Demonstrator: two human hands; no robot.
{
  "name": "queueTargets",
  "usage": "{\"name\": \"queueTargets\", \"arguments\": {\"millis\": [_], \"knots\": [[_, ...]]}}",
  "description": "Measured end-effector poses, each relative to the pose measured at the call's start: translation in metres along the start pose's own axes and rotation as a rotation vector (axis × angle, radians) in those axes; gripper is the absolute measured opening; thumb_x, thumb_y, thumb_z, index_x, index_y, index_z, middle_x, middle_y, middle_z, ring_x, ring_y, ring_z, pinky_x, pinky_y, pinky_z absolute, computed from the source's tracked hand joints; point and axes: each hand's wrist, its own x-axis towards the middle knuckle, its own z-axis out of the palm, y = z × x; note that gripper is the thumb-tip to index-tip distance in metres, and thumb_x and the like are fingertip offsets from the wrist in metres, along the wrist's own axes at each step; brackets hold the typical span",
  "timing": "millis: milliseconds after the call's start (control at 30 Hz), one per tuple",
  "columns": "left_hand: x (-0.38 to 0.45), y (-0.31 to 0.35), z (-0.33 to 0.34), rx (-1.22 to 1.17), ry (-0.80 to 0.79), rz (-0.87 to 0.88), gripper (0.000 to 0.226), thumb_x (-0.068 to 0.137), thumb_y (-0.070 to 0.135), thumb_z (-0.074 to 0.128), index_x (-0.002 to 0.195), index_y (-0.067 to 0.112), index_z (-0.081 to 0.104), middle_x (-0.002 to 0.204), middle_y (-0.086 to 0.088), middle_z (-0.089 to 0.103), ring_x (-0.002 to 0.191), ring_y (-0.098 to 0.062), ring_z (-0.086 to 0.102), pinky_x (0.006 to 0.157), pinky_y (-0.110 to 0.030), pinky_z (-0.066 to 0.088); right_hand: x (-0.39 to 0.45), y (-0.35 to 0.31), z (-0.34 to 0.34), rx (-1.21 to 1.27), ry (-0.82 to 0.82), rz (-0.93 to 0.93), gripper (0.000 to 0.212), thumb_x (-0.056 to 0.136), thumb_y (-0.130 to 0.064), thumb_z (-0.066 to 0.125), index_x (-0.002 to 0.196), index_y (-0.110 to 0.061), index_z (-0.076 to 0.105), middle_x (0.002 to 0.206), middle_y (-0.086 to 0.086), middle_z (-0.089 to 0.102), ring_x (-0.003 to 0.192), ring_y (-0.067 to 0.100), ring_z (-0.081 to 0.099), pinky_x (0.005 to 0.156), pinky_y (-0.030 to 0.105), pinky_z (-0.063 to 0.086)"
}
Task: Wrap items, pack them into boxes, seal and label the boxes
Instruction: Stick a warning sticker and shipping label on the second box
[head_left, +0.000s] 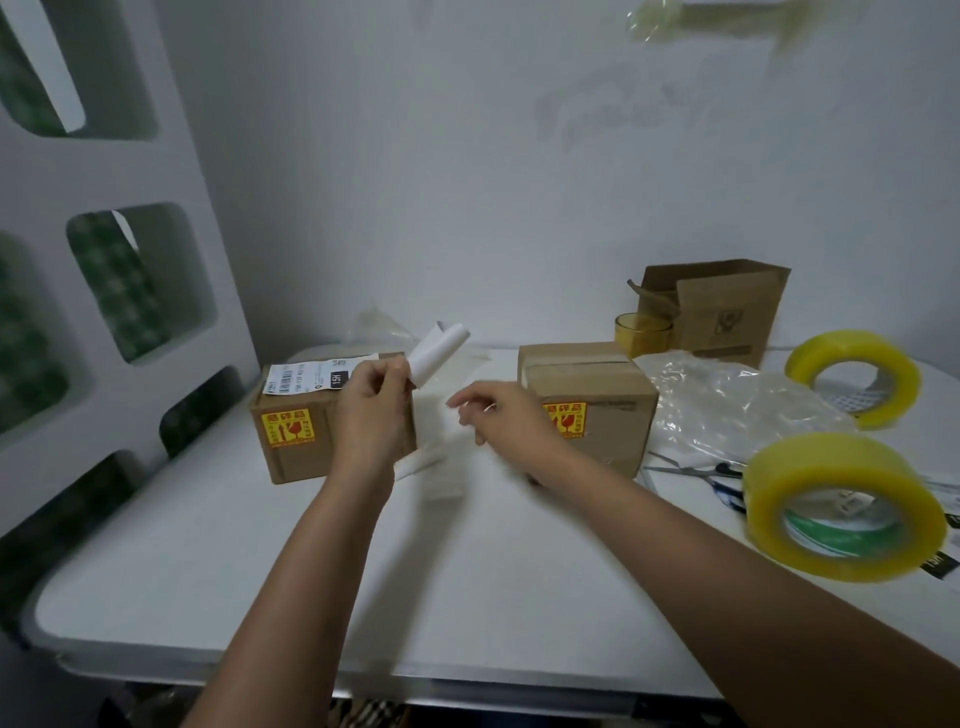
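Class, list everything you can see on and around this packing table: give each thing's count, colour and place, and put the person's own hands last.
Sealed box: two, brown, table centre; the left carries a shipping label, the right does not.
Fragile sticker: two, yellow-red, box fronts.
Open box: one, brown, back right.
Glass: one, yellow, beside the open box.
Tape roll: two, yellow, right edge.
Plastic wrap: one, clear, right.
Scissors: one, dark, by the near roll.
Table: one, white.
Paper sheet: one, white, curled, pinched by the left hand.
Right hand: blurred, grip unclear.

A home packing corner: white folding table (208, 597), cardboard boxes (587, 395), tape rolls (841, 509).
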Motion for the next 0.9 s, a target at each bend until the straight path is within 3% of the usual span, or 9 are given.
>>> {"name": "queueTargets", "arguments": {"millis": [100, 233, 333, 433, 500, 600, 733, 900], "knots": [[-0.007, -0.006, 0.015, 0.125, -0.026, 0.102, 0.017, 0.097, 0.032, 0.053, 0.09, 0.019, 0.062, 0.084, 0.004, 0.062, 0.074, -0.012, 0.052, 0.064, -0.029, 0.041, -0.006, -0.011, -0.023, 0.359, 0.148, 0.071, 0.02, 0.1, -0.024, 0.05, 0.102, -0.01, 0.064, 0.079, 0.003, 0.064, 0.06, 0.013, 0.061, 0.055, 0.023, 0.046], [-0.025, -0.012, 0.044, 0.355, -0.136, 0.473, 0.011, 0.1, 0.022, 0.055, 0.093, 0.016, 0.06, 0.093, 0.006, 0.06, 0.083, -0.006, 0.056, 0.069, -0.015, 0.04, -0.014, -0.014, -0.05, 0.543, 0.174, 0.23, 0.046, 0.097, -0.048, 0.05, 0.112, -0.005, 0.056, 0.089, 0.009, 0.061, 0.073, 0.018, 0.065, 0.063, 0.028, 0.055], [-0.039, -0.013, 0.067, 0.439, -0.241, 0.668, 0.007, 0.099, 0.019, 0.055, 0.094, 0.015, 0.058, 0.096, 0.005, 0.058, 0.089, -0.01, 0.055, 0.075, -0.019, 0.041, -0.021, -0.007, -0.07, 0.562, 0.211, 0.281, 0.028, 0.098, -0.031, 0.055, 0.1, -0.003, 0.057, 0.082, 0.008, 0.063, 0.077, 0.02, 0.067, 0.07, 0.031, 0.058], [-0.049, -0.013, 0.084, 0.444, -0.31, 0.701, 0.008, 0.1, 0.025, 0.053, 0.094, 0.019, 0.056, 0.096, 0.007, 0.056, 0.087, -0.012, 0.057, 0.075, -0.034, 0.049, -0.028, 0.004, -0.088, 0.595, 0.256, 0.31, 0.019, 0.094, -0.006, 0.056, 0.113, 0.0, 0.055, 0.094, 0.015, 0.068, 0.08, 0.02, 0.069, 0.075, 0.03, 0.06], [-0.056, -0.011, 0.092, 0.429, -0.344, 0.7, 0.008, 0.099, 0.026, 0.053, 0.093, 0.022, 0.055, 0.096, 0.01, 0.055, 0.086, -0.011, 0.057, 0.073, -0.039, 0.051, -0.036, 0.006, -0.097, 0.595, 0.274, 0.303, 0.014, 0.093, -0.004, 0.057, 0.108, -0.004, 0.057, 0.094, 0.013, 0.067, 0.076, 0.018, 0.068, 0.071, 0.027, 0.059], [-0.062, -0.009, 0.103, 0.447, -0.37, 0.734, 0.007, 0.099, 0.025, 0.053, 0.094, 0.021, 0.054, 0.098, 0.01, 0.054, 0.085, -0.01, 0.056, 0.072, -0.04, 0.05, -0.044, 0.01, -0.106, 0.536, 0.285, 0.276, 0.004, 0.093, -0.011, 0.058, 0.089, -0.012, 0.057, 0.087, 0.008, 0.065, 0.072, 0.016, 0.067, 0.076, 0.029, 0.059], [-0.066, -0.004, 0.11, 0.492, -0.407, 0.82, 0.013, 0.101, 0.03, 0.051, 0.101, 0.02, 0.058, 0.112, 0.01, 0.056, 0.096, -0.01, 0.056, 0.073, -0.035, 0.051, -0.045, 0.021, -0.116, 0.542, 0.345, 0.26, 0.017, 0.088, -0.01, 0.064, 0.1, -0.016, 0.055, 0.107, 0.013, 0.066, 0.099, 0.024, 0.068, 0.084, 0.033, 0.058], [-0.064, 0.0, 0.117, 0.455, -0.39, 0.764, 0.019, 0.1, 0.03, 0.053, 0.116, 0.023, 0.061, 0.118, 0.011, 0.06, 0.096, -0.005, 0.059, 0.078, -0.033, 0.052, -0.05, 0.027, -0.131, 0.264, 0.424, 0.189, 0.023, 0.089, -0.007, 0.06, 0.099, -0.026, 0.052, 0.097, 0.006, 0.069, 0.093, 0.023, 0.067, 0.085, 0.042, 0.056]]}}
